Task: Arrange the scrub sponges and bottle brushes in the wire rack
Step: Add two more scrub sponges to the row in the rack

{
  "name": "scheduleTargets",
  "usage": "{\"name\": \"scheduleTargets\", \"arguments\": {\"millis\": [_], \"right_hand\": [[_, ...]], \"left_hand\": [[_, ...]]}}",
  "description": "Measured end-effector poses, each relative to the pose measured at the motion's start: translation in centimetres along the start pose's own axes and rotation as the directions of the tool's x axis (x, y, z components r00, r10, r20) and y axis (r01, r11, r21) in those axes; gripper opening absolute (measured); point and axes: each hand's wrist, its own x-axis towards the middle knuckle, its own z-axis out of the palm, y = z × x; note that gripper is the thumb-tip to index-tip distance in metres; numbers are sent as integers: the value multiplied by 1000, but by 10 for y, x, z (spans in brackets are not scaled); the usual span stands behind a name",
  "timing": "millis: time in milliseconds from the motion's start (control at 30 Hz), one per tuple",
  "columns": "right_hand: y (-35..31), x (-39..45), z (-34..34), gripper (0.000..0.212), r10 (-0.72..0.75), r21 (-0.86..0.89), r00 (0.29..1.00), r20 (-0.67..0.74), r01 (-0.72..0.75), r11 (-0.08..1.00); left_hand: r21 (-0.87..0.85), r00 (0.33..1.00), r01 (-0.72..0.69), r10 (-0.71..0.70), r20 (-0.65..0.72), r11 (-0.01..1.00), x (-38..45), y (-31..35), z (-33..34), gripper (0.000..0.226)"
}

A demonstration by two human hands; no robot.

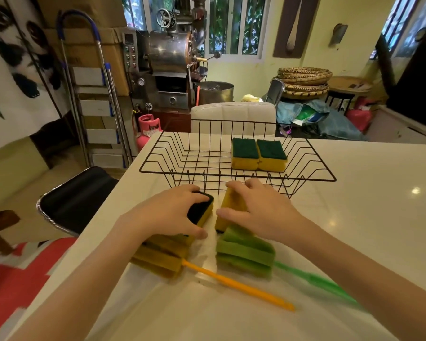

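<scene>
A black wire rack (158, 153) stands on the white table, with two yellow scrub sponges (258, 155), green pads up, side by side in its right half. In front of the rack, my left hand (167, 215) grips a yellow sponge (201, 210) with a dark pad on top. My right hand (263, 212) grips another yellow sponge (231, 207), tilted on edge. Nearer to me lie an orange bottle brush (162, 257) with an orange handle and a green bottle brush (244, 254) with a green handle.
The white table (354, 217) ends at its left edge near a black chair (76, 200). A white padded chair (231, 114) stands behind the rack. Beyond are a stepladder, a metal roasting machine, a pink gas cylinder and woven baskets.
</scene>
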Motion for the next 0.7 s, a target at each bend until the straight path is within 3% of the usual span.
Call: {"name": "scheduleTargets", "arguments": {"millis": [167, 433, 567, 700], "right_hand": [[-18, 12, 7, 76, 49, -174, 999, -9, -50, 983], [4, 9, -2, 62, 141, -166, 989, -34, -144, 975], [19, 2, -4, 54, 180, 141, 982, -58, -171, 975], [37, -9, -5, 40, 269, 592, 960, -80, -172, 788]], "left_hand": [[34, 998, -9, 7, 64, 999, 1, -1, 2, 99], [131, 997, -74, 78, -28, 989, 8, 9, 2, 93], [176, 995, -93, 100, -29, 980, 15, 14, 1, 94], [178, 988, -149, 152, -2, 973, 22, 16, -2, 89]]}}
